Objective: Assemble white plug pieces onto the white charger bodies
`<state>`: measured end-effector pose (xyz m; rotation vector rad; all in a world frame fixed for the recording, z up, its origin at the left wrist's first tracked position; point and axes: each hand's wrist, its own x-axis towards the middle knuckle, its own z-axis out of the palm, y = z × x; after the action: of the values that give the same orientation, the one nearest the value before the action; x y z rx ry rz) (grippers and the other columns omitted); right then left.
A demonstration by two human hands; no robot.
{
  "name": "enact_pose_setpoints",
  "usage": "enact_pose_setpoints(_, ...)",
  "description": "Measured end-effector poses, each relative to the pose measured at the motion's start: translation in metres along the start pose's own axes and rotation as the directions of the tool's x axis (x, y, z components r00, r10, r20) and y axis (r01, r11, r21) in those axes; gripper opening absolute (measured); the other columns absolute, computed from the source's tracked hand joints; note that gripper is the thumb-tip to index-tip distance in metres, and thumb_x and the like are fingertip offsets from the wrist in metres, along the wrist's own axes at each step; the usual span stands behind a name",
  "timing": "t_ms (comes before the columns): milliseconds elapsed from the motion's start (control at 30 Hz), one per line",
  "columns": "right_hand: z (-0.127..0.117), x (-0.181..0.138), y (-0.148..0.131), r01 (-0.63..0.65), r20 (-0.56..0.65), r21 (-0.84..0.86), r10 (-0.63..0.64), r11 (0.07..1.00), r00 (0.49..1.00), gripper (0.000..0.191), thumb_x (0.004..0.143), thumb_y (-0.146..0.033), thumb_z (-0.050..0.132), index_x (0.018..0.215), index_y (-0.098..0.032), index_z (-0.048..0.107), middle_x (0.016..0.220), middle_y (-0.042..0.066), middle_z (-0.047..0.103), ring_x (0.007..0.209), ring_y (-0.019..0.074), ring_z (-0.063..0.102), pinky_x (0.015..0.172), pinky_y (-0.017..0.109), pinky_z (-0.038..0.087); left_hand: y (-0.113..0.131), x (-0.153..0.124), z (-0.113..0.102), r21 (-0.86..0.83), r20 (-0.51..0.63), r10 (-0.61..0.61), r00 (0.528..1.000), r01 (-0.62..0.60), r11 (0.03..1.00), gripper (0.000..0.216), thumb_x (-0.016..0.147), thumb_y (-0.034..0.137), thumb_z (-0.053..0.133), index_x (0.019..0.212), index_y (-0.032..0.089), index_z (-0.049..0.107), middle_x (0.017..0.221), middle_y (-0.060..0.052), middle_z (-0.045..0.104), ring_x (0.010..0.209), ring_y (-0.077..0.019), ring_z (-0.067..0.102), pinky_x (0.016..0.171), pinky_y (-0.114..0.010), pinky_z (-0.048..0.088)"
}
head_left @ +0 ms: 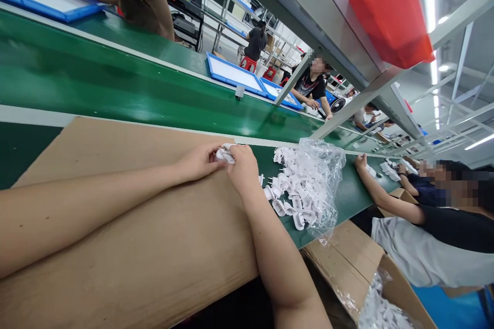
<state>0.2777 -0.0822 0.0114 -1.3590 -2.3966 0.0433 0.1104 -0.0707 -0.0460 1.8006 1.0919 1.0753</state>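
**Both hands on one white piece at far edge of card sheet**

Landmark: big brown corrugated cardboard sheet (127, 247), flat on the bench. All places are given from it.

- L hand (198, 162) + R hand (243, 167) meet over the sheet's far edge, fingertips facing.
- Both are closed round one small white moulded plastic piece (224, 154). L thumb and forefinger pinch its left end; R fingers curl over the rest.
- Piece is mostly hidden, so exact shape, and whether it's one part or two, can't tell.
- Both forearms lie across the sheet.
- Just off the sheet's far right corner: heap of small white plastic plug shells (295, 198), spilling from a crumpled clear plastic bag (326, 164).
- Beyond the sheet's far edge: glossy green conveyor belt (116, 82).
- Right of the sheet, past the heap: a co-worker's hand (360, 161) rests on the bench.
- Below the sheet's right corner: open brown cardboard carton (347, 262) w/ more bagged white pieces.

Step in hand (my read): fine fingertip work on the piece, either fitting or checking.

To do it well, imo:
- Hold light and at the fingertips, so the piece can turn and be seen.
- Rest wrists on the sheet for steadiness.
- Work over the sheet, so a drop lands on card, not belt.
- Keep R forearm off the heap; a nudge could scatter shells off the bench.
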Motion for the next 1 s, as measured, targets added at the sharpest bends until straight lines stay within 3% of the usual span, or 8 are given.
enact_pose_setpoints(100, 0.000, 0.001, -0.001, -0.011, -0.006, 0.009, 0.011, 1.000, 1.000, 0.038, 0.077, 0.001, 0.049, 0.104, -0.020, 0.067, 0.103, 0.007, 0.068, 0.095, 0.0260, 0.051, 0.082, 0.035, 0.043, 0.005, -0.001, -0.003, 0.269, -0.015, -0.039, 0.999, 0.041, 0.962, 0.029, 0.083, 0.048, 0.061, 0.093, 0.021, 0.069, 0.089, -0.006, 0.071, 0.080, -0.0255, 0.063, 0.072, -0.035, 0.047)
enact_pose_setpoints(200, 0.000, 0.001, -0.004, -0.063, -0.009, 0.041, 0.064, 0.997, 0.998, 0.033, 0.077, -0.003, 0.053, 0.101, -0.021, 0.068, 0.101, 0.006, 0.067, 0.095, 0.0256, 0.053, 0.082, 0.034, 0.044, 0.015, -0.004, -0.007, 0.393, -0.018, -0.035, 0.999, 0.039, 0.919, 0.030, 0.084, 0.050, 0.058, 0.083, 0.022, 0.067, 0.084, -0.006, 0.070, 0.077, -0.0251, 0.061, 0.067, -0.033, 0.043)
enact_pose_setpoints(433, -0.001, -0.005, 0.022, -0.158, -0.070, 0.272, 0.184, 0.949, 0.981, 0.061, 0.083, -0.012, 0.057, 0.142, -0.025, 0.053, 0.115, 0.005, 0.069, 0.103, 0.0224, 0.061, 0.091, 0.032, 0.049, 0.015, 0.009, -0.016, 0.307, 0.053, -0.091, 0.995, 0.070, 0.949, 0.041, 0.084, 0.058, 0.063, 0.106, 0.026, 0.075, 0.097, -0.005, 0.075, 0.085, -0.0291, 0.067, 0.072, -0.035, 0.048)
enact_pose_setpoints(533, -0.011, -0.016, 0.051, -0.270, -0.151, 0.051, 0.274, 0.962, 0.950, 0.049, 0.087, -0.014, 0.053, 0.136, -0.017, 0.062, 0.125, 0.016, 0.065, 0.121, 0.0312, 0.057, 0.104, 0.043, 0.044, 0.012, 0.029, -0.026, 0.346, -0.127, -0.144, 0.981, 0.180, 0.921, 0.041, 0.084, 0.052, 0.067, 0.109, 0.020, 0.075, 0.109, -0.012, 0.075, 0.097, -0.0342, 0.068, 0.080, -0.038, 0.049)
enact_pose_setpoints(633, -0.012, -0.020, 0.087, -0.505, -0.101, -0.214, 0.495, 0.836, 0.863, 0.048, 0.092, -0.020, 0.050, 0.137, -0.012, 0.063, 0.129, 0.027, 0.061, 0.122, 0.0405, 0.059, 0.101, 0.051, 0.044, 0.009, 0.050, -0.052, 0.385, -0.339, -0.216, 0.916, 0.344, 0.856, 0.040, 0.089, 0.039, 0.067, 0.121, 0.016, 0.071, 0.122, -0.018, 0.070, 0.112, -0.0363, 0.065, 0.082, -0.038, 0.049)
enact_pose_setpoints(700, -0.003, -0.016, 0.110, -0.562, -0.043, -0.290, 0.576, 0.775, 0.816, 0.047, 0.097, -0.032, 0.045, 0.133, -0.012, 0.066, 0.128, 0.028, 0.063, 0.124, 0.0444, 0.058, 0.102, 0.056, 0.042, 0.006, 0.061, -0.075, 0.396, -0.417, -0.246, 0.875, 0.419, 0.817, 0.037, 0.092, 0.035, 0.064, 0.124, 0.017, 0.070, 0.124, -0.019, 0.070, 0.113, -0.0346, 0.065, 0.082, -0.038, 0.049)
enact_pose_setpoints(867, 0.019, -0.007, 0.142, -0.452, 0.005, -0.300, 0.475, 0.840, 0.880, 0.049, 0.091, -0.017, 0.046, 0.136, -0.010, 0.064, 0.124, 0.024, 0.065, 0.115, 0.0362, 0.065, 0.099, 0.047, 0.050, 0.000, 0.066, -0.110, 0.418, -0.498, -0.345, 0.795, 0.569, 0.708, 0.033, 0.090, 0.029, 0.068, 0.118, 0.012, 0.070, 0.118, -0.026, 0.069, 0.111, -0.0367, 0.065, 0.084, -0.041, 0.049)
enact_pose_setpoints(1000, 0.016, -0.004, 0.139, -0.396, 0.030, -0.206, 0.410, 0.895, 0.912, 0.049, 0.082, -0.009, 0.049, 0.126, -0.014, 0.071, 0.111, 0.019, 0.071, 0.107, 0.0341, 0.068, 0.094, 0.041, 0.052, 0.006, 0.059, -0.100, 0.464, -0.581, -0.279, 0.764, 0.593, 0.658, 0.076, 0.083, 0.037, 0.077, 0.145, 0.004, 0.047, 0.146, -0.036, 0.045, 0.138, -0.0449, 0.042, 0.108, -0.053, 0.037)
